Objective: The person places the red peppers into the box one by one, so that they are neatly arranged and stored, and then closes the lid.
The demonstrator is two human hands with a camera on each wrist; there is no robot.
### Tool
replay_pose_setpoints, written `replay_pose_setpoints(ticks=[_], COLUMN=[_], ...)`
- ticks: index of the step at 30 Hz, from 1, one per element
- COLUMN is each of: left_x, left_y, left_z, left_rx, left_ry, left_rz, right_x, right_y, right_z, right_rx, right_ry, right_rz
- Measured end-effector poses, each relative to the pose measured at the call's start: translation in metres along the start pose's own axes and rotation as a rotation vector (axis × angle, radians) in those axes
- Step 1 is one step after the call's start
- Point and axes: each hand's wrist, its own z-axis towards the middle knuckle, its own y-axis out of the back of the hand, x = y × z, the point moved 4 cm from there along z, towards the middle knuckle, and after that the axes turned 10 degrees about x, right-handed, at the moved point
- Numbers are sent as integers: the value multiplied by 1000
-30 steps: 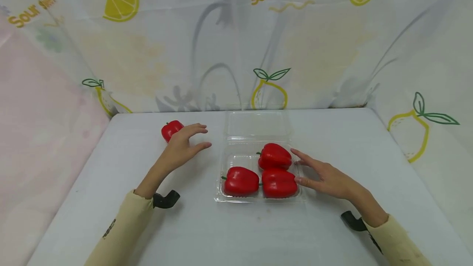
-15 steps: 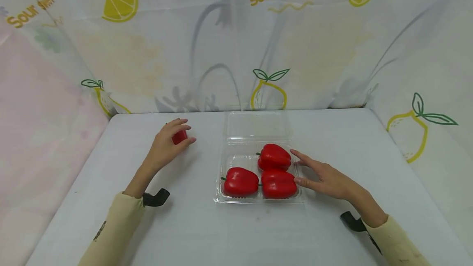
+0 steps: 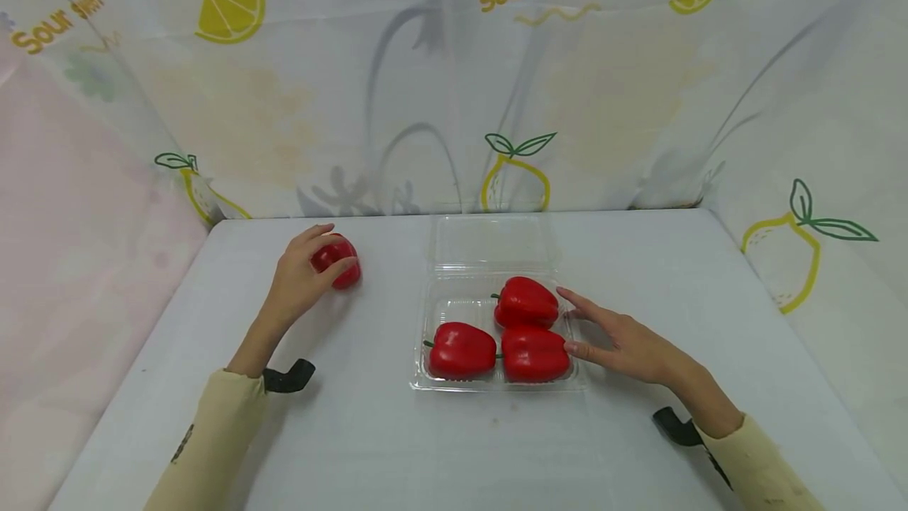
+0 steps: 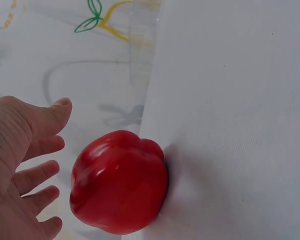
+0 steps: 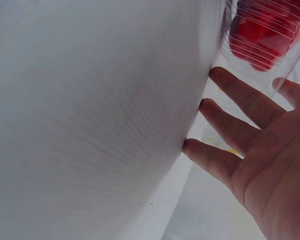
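Note:
A red bell pepper lies on the table at the back left, its smooth lobed end facing the left wrist camera. My left hand hovers round it with spread, slightly bent fingers; the left wrist view shows a gap between fingertips and pepper. A clear plastic clamshell box stands mid-table, holding three red peppers: one front left, one back right, one front right. Beside the box's right wall is my right hand, fingers extended. Several of its fingertips rest on the table.
The box's transparent lid lies folded back toward the rear cloth. White cloth covers the table. A lemon-printed curtain closes off the back and sides. Black curved mounts project from both wrists.
My left hand has moved left, away from the box side, until its fingers came over the lone pepper. The right hand, the box and its peppers have stayed put.

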Motion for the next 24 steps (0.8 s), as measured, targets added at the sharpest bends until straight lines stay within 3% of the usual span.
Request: replay_pose_setpoints(ticks=[10,24], left_x=[11,18], left_y=[-1,-5], left_z=[-2,-3], left_rx=[55,88], left_ry=[84,99], left_rz=[-10,-27], right_x=[1,1], right_y=[1,0], right_z=[-1,0], right_rx=[1,0], right_ry=[-2,2], right_rz=[13,8])
